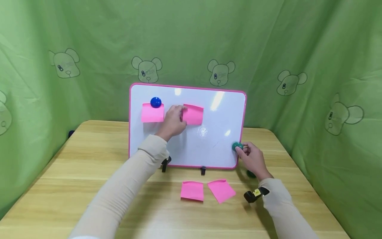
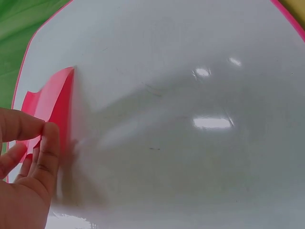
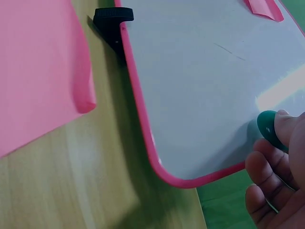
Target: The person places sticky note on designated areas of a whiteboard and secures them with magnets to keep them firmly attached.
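My left hand pinches the left edge of a pink sticky note against the upper middle of a whiteboard. In the left wrist view that note bends away from the board, held between thumb and fingers. My right hand pinches a round green magnet by the board's lower right edge. The right wrist view shows the green magnet between thumb and fingers, in front of the board. Another pink sticky note hangs at the upper left under a blue magnet.
Two pink sticky notes, one straight and one turned, lie on the wooden table before the board. A dark green magnet lies near my right wrist. Black feet support the board. A green curtain surrounds the table.
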Demonstrator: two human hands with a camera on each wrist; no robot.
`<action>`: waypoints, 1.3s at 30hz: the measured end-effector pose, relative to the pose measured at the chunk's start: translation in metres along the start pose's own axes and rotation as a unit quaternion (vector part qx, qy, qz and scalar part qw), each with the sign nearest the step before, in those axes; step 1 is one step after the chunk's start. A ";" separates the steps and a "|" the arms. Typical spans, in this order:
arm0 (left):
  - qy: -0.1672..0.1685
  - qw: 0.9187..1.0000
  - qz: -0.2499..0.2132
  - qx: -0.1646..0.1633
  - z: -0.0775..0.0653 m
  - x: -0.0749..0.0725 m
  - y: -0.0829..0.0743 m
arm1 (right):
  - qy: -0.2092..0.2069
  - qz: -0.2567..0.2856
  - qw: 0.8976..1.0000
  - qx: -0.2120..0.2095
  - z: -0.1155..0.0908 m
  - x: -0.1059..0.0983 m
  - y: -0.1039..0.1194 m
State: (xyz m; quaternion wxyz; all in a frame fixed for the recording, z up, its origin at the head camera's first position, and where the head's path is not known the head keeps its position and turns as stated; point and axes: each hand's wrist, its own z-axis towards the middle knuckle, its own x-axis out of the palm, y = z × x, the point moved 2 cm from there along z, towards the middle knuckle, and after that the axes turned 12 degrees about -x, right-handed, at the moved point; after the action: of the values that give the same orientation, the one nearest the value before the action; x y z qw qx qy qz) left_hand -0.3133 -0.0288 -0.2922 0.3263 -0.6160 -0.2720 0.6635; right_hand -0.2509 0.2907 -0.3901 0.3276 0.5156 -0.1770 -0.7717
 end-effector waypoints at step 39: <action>0.006 1.000 0.013 -0.028 0.001 0.002 -0.005 | -0.002 0.007 0.998 -0.055 0.063 0.007 0.059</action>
State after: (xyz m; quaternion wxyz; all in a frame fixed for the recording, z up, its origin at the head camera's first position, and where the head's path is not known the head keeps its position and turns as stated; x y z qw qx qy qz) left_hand -0.3139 -0.0241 -0.2900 0.3019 -0.6321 -0.2805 0.6562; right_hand -0.2911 0.2390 -0.3335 0.3604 0.4939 -0.1389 -0.7791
